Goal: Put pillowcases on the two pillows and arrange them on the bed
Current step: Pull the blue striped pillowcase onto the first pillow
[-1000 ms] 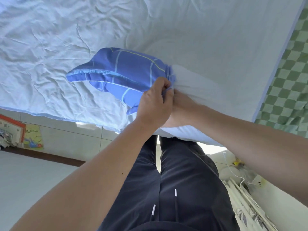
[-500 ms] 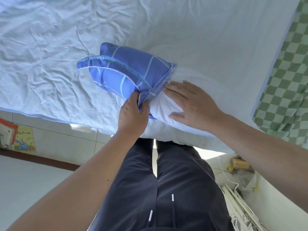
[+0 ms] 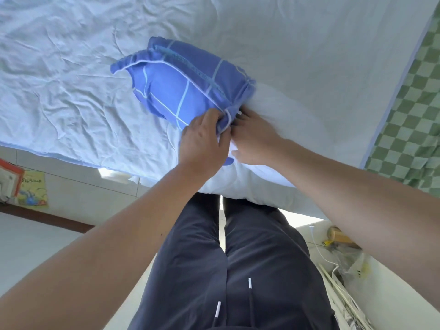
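A white pillow lies on the near edge of the bed, its far end covered by a blue pillowcase with thin light lines. The case is bunched over roughly half the pillow. My left hand pinches the hem of the case at its open end. My right hand presses on the bare white pillow right beside that hem, fingertips at the opening. Whether the right fingers grip the hem is hidden by the fabric.
A green-and-white checked cloth lies along the bed's right edge. Picture books sit on the floor at left. A white cable and clutter lie on the floor at right. My dark trousers fill the foreground.
My right hand lifted off the top of the pillow and came in to the case's opening beside my left hand. The blue case has turned and slid a little further over the pillow.
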